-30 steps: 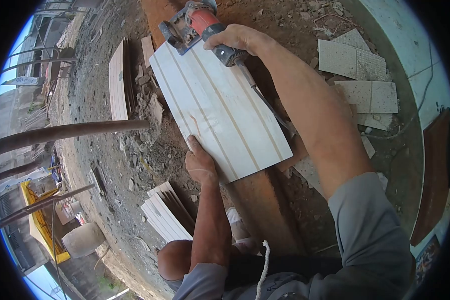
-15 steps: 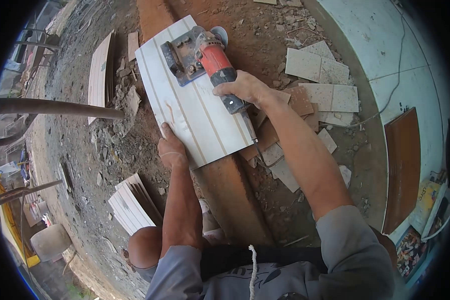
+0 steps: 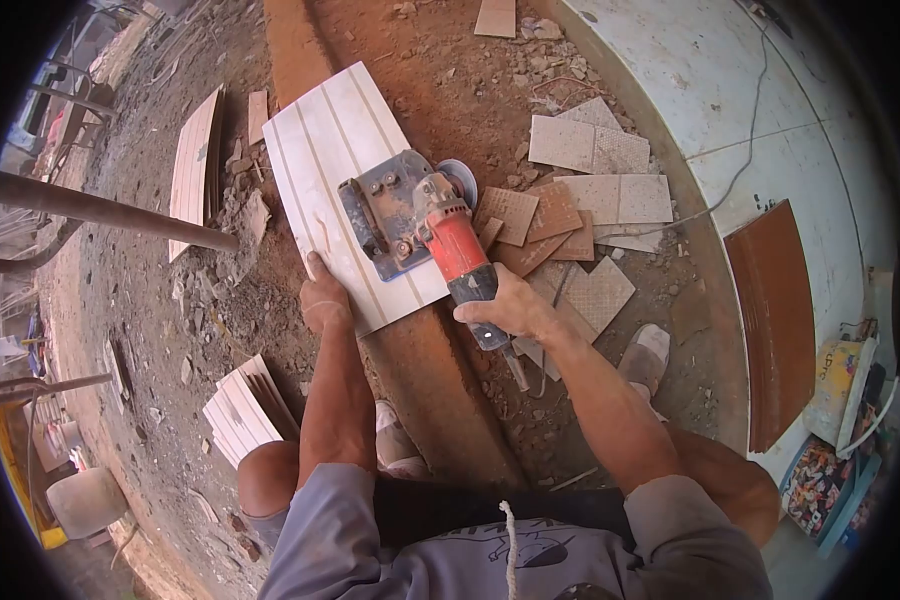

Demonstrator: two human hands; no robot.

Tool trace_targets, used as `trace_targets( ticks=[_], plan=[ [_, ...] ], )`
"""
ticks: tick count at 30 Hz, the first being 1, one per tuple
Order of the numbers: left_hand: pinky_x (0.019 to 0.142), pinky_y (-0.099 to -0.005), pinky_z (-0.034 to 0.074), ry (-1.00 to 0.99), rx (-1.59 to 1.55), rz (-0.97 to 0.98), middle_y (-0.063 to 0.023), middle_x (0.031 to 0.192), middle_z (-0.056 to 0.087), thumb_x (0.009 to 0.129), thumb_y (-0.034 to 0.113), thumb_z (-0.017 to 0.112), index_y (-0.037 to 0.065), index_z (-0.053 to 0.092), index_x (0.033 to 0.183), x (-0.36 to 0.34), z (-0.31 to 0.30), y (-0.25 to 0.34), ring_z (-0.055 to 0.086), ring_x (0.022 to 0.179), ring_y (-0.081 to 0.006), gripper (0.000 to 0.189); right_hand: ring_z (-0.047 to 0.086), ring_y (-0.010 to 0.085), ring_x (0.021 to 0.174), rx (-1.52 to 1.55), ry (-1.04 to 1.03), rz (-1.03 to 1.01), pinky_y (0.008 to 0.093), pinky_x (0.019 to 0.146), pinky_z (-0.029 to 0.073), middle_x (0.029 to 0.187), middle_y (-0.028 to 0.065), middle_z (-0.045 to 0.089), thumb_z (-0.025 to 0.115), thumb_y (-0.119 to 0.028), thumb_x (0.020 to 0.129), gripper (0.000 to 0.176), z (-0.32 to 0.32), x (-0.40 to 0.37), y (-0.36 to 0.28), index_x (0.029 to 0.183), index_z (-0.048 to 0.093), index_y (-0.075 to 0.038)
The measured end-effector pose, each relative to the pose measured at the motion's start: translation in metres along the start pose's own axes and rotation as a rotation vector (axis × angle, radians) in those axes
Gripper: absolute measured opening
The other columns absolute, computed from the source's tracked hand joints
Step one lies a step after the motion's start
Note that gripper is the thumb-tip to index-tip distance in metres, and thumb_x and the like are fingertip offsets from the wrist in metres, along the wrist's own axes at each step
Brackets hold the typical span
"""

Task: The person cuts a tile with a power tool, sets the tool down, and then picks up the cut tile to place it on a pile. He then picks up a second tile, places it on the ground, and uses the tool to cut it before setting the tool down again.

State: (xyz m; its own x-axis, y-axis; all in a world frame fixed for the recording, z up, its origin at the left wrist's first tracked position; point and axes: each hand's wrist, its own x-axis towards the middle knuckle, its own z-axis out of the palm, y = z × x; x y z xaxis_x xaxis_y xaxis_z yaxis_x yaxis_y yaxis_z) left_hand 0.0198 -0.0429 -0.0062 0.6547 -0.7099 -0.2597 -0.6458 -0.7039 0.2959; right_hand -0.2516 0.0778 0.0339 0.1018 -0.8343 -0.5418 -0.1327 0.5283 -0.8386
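My right hand (image 3: 510, 302) is wrapped around the black rear body of a red angle grinder (image 3: 455, 245). The grinder is fixed to a dusty metal guide plate (image 3: 392, 195), which lies on a white striped tile (image 3: 315, 135). Its round disc (image 3: 460, 182) sits at the tile's right edge. With the thumb on top, my left hand (image 3: 325, 300) grips the tile's lower left edge; its other fingers are mostly hidden. The tile rests across a brown beam (image 3: 430, 385).
Cut tile pieces (image 3: 620, 195) lie on the dirt to the right. Striped tile stacks stand at the left (image 3: 198, 165) and lower left (image 3: 250, 405). Brown tiles (image 3: 775, 330) lean near the right wall. A metal pole (image 3: 120, 212) juts in from the left.
The grinder and its plate have moved along the tile toward my body, my right hand with them. My left hand stays on the tile's edge. The view has shifted somewhat.
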Motion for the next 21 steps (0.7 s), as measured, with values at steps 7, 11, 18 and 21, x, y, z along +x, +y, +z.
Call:
trace_targets(
  ticks=[7, 11, 18, 21],
  plan=[
    [0.087, -0.0521, 0.051, -0.030, -0.010, 0.022, -0.0261, 0.108, 0.068, 0.091, 0.076, 0.025, -0.005, 0.069, 0.107, 0.006, 0.002, -0.006, 0.065, 0.103, -0.0434, 0.094, 0.063, 0.0337, 0.110, -0.053, 0.026, 0.080, 0.0411, 0.096, 0.048, 0.115, 0.0247, 0.064, 0.083, -0.047, 0.065, 0.091, 0.011, -0.062, 0.038, 0.130, 0.046, 0.005],
    [0.088, -0.0520, 0.050, -0.021, -0.043, 0.035, -0.0254, 0.109, 0.068, 0.092, 0.076, 0.025, -0.004, 0.069, 0.108, 0.004, 0.002, -0.007, 0.065, 0.104, -0.0424, 0.093, 0.064, 0.0336, 0.109, -0.180, 0.068, 0.122, 0.0408, 0.095, 0.048, 0.115, 0.0239, 0.065, 0.083, -0.047, 0.065, 0.092, 0.013, -0.089, 0.046, 0.131, 0.045, 0.005],
    [0.096, -0.0515, 0.047, -0.051, -0.120, 0.048, -0.0276, 0.117, 0.064, 0.089, 0.078, 0.029, -0.001, 0.062, 0.118, 0.011, 0.006, -0.014, 0.062, 0.112, -0.0417, 0.090, 0.064, 0.0357, 0.105, -0.153, 0.119, 0.168, 0.0416, 0.093, 0.049, 0.113, 0.0252, 0.064, 0.083, -0.049, 0.066, 0.088, 0.031, -0.121, 0.063, 0.128, 0.047, 0.003],
    [0.094, -0.0530, 0.047, -0.102, -0.162, 0.022, -0.0268, 0.117, 0.064, 0.087, 0.080, 0.031, -0.002, 0.058, 0.120, 0.006, 0.000, -0.014, 0.063, 0.108, -0.0424, 0.093, 0.064, 0.0370, 0.105, -0.206, 0.171, 0.054, 0.0414, 0.094, 0.049, 0.113, 0.0269, 0.063, 0.080, -0.046, 0.067, 0.085, 0.038, -0.139, 0.078, 0.128, 0.047, 0.003]
  ],
)
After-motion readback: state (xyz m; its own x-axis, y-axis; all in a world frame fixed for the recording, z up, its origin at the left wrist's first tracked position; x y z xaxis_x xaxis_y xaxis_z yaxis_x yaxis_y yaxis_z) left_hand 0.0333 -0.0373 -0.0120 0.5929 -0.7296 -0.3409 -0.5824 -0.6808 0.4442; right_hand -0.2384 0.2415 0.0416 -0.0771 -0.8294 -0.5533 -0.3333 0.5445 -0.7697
